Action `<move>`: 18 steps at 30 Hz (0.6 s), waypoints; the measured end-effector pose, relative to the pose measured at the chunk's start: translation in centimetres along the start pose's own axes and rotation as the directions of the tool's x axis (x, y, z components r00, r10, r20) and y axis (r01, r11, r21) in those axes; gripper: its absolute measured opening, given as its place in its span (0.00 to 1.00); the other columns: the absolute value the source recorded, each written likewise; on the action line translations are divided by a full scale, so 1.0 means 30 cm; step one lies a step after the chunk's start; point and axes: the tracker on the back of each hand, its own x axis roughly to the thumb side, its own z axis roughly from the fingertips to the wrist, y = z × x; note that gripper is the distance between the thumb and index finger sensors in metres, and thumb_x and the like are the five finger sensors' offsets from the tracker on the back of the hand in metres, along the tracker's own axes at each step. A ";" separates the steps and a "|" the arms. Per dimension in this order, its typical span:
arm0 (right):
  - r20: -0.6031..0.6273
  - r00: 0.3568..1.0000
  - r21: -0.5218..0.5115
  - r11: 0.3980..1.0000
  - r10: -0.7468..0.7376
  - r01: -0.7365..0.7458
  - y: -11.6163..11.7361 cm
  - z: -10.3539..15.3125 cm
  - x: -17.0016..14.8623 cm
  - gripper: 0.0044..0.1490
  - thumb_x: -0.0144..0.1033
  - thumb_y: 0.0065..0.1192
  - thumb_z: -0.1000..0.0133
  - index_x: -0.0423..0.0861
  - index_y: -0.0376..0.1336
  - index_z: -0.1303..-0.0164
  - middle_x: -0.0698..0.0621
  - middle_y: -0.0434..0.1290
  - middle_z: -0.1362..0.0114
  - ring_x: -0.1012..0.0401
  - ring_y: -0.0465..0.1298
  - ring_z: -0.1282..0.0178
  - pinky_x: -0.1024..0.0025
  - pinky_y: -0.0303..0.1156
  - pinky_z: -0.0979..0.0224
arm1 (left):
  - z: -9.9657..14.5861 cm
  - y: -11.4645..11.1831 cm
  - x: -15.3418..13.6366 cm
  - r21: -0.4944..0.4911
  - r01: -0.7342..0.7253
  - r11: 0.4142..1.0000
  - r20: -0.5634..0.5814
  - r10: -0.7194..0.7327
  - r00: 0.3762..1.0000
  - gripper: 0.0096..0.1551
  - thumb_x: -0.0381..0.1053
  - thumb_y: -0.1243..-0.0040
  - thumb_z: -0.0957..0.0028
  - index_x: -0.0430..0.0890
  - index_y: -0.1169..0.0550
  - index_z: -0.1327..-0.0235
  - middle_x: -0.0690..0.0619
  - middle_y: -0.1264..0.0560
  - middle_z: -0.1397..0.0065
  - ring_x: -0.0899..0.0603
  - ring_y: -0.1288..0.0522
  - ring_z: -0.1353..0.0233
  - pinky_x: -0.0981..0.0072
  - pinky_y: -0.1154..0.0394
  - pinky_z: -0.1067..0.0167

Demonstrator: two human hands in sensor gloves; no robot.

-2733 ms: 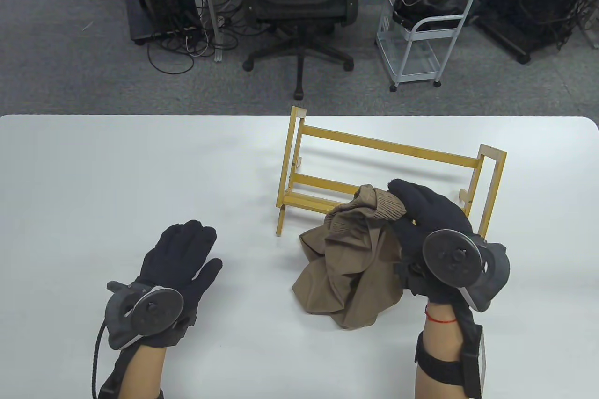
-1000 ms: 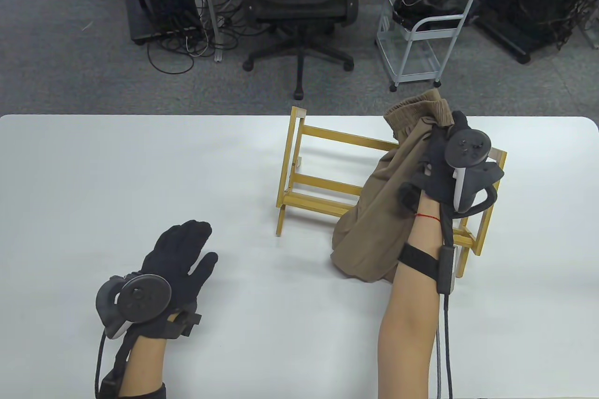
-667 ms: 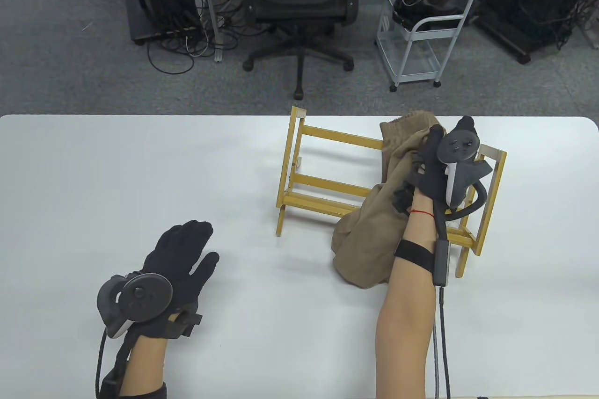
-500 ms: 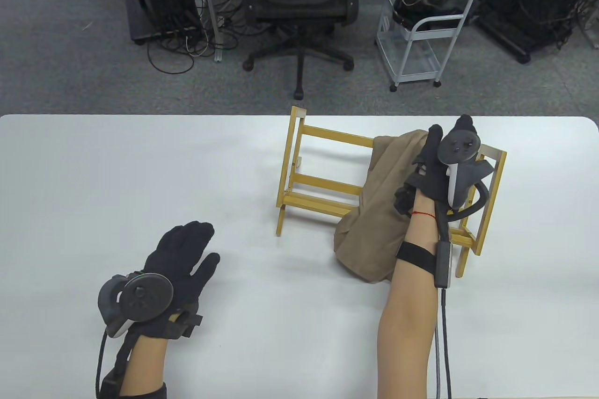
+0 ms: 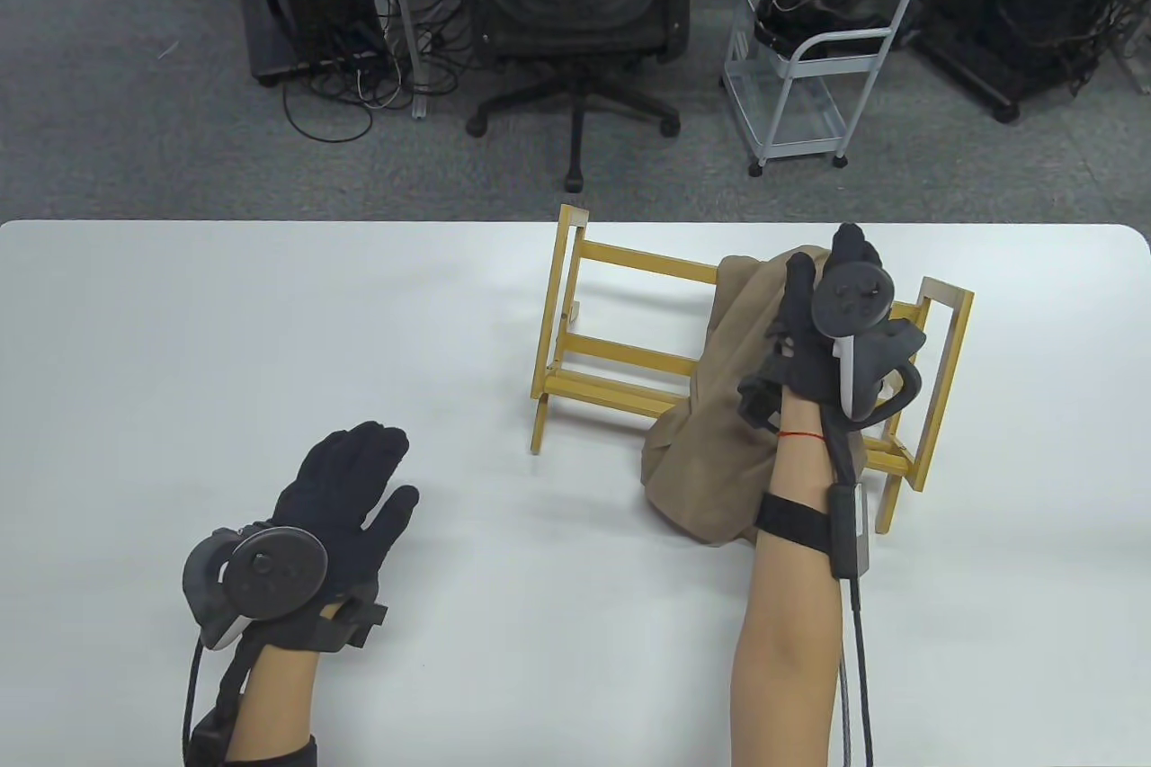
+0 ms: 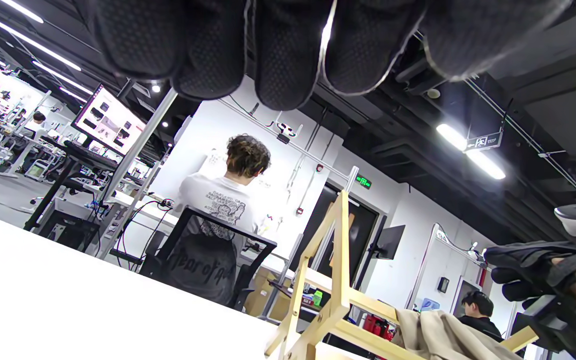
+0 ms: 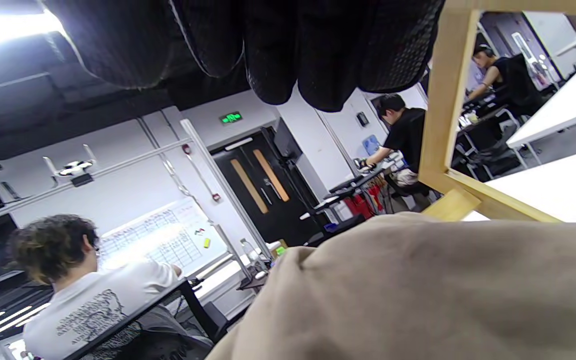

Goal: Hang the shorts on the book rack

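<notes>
Brown shorts (image 5: 719, 407) lie draped over the right part of the top rail of the wooden book rack (image 5: 647, 263), and their lower part bunches on the table in front of it. My right hand (image 5: 820, 254) hovers just above the draped cloth with its fingers stretched out, holding nothing. In the right wrist view the fingers (image 7: 318, 50) hang clear above the shorts (image 7: 418, 290), beside the rack's end frame (image 7: 443, 100). My left hand (image 5: 387, 461) rests flat and open on the table, far left of the rack. The left wrist view shows the rack (image 6: 338, 280) and the shorts (image 6: 443, 330).
The white table (image 5: 270, 335) ends just behind the rack. On the floor beyond it stand an office chair (image 5: 575, 3) and a white cart (image 5: 809, 57) with a black bag.
My right hand lifted the shorts off the table, carried them over the rack's top rail, laid them there and let go. It has drifted slightly left. My left hand stayed put.
</notes>
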 end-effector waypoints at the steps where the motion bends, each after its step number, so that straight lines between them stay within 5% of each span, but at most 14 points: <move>1: 0.014 1.000 -0.002 1.000 0.002 -0.002 -0.002 0.008 0.006 0.39 0.62 0.55 0.42 0.62 0.51 0.21 0.56 0.60 0.14 0.53 0.65 0.15 0.54 0.64 0.16 | 0.000 -0.001 -0.001 -0.001 0.000 1.000 0.000 0.000 1.000 0.35 0.65 0.43 0.49 0.55 0.26 0.28 0.48 0.26 0.24 0.30 0.27 0.27 0.40 0.27 0.39; 18: 0.356 0.929 -0.095 0.993 0.100 -0.071 -0.070 0.246 0.068 0.37 0.58 0.60 0.46 0.60 0.59 0.25 0.53 0.65 0.17 0.50 0.67 0.18 0.50 0.64 0.19 | 0.002 -0.001 0.019 -0.002 -0.022 1.000 0.042 0.022 0.999 0.34 0.65 0.43 0.48 0.55 0.25 0.29 0.49 0.27 0.23 0.29 0.28 0.26 0.38 0.28 0.38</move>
